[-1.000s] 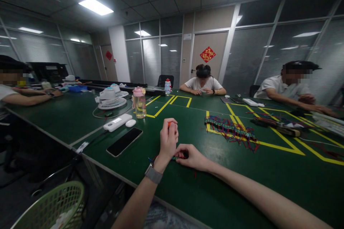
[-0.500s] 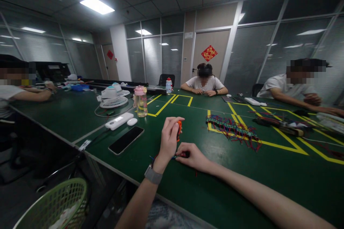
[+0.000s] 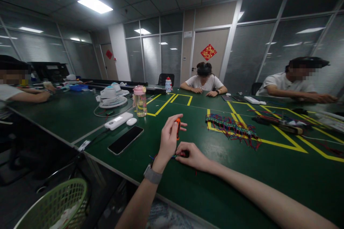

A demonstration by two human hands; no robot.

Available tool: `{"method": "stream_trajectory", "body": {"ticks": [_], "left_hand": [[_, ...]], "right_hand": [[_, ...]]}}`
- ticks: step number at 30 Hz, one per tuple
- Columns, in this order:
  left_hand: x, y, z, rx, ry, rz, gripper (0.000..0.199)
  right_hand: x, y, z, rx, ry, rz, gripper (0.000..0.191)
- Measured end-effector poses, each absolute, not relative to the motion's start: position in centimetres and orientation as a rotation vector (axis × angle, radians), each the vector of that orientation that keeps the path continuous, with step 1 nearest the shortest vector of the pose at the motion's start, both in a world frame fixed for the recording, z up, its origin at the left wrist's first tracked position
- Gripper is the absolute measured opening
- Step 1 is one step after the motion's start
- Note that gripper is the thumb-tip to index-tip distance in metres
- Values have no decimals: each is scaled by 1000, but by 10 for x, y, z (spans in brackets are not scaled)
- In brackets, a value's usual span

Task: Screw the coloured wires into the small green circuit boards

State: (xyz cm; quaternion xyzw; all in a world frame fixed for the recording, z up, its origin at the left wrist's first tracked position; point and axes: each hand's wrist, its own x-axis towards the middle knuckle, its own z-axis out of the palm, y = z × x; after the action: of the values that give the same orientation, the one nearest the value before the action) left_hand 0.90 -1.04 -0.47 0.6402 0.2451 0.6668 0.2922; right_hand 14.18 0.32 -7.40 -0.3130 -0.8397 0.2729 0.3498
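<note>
My left hand [image 3: 170, 132], with a grey watch on its wrist, is raised upright above the green table. It holds an orange-and-black tool [image 3: 178, 128]; the tool's lower end is hidden, so its kind does not show. Just below and to the right, my right hand [image 3: 192, 155] rests low over the table. Its thumb and fingers pinch a small circuit board with wires [image 3: 174, 156], mostly covered by the hands. Blue and red wire ends stick out left of my left wrist.
To the right lies a row of wired circuit boards [image 3: 232, 127] on yellow tape. A phone [image 3: 126, 140], a white power strip [image 3: 118, 121], a pink-lidded bottle [image 3: 140, 102] and fans [image 3: 113, 100] stand left. A green basket [image 3: 53, 200] is below the edge. Several people sit around.
The fingers of my left hand have spread a little around the orange-and-black tool. My right hand stays in place. The person at right has moved their hands.
</note>
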Motion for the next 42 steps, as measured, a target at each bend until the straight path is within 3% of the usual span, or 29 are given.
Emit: {"method": "stream_trajectory", "body": {"ticks": [7, 14, 23, 27, 35, 39, 42], "left_hand": [[2, -6, -4, 1711, 810, 1947, 15], [2, -7, -4, 1537, 556, 1693, 34], [1, -7, -5, 1756, 812, 1844, 16], [6, -9, -6, 1652, 665, 1754, 26], [2, -7, -8, 1751, 871, 1898, 15], [4, -9, -5, 1682, 667, 1753, 29], [3, -8, -5, 1614, 630, 1718, 29]], "right_hand": [[142, 2, -71, -807, -2186, 704, 6], [141, 0, -69, -811, -2191, 715, 6], [141, 0, -69, -823, -2191, 707, 5], [141, 0, -68, -825, -2206, 686, 4], [140, 0, -68, -833, -2198, 677, 4], [140, 0, -69, -824, -2201, 671, 3], [140, 1, -71, -827, -2191, 694, 6]]}}
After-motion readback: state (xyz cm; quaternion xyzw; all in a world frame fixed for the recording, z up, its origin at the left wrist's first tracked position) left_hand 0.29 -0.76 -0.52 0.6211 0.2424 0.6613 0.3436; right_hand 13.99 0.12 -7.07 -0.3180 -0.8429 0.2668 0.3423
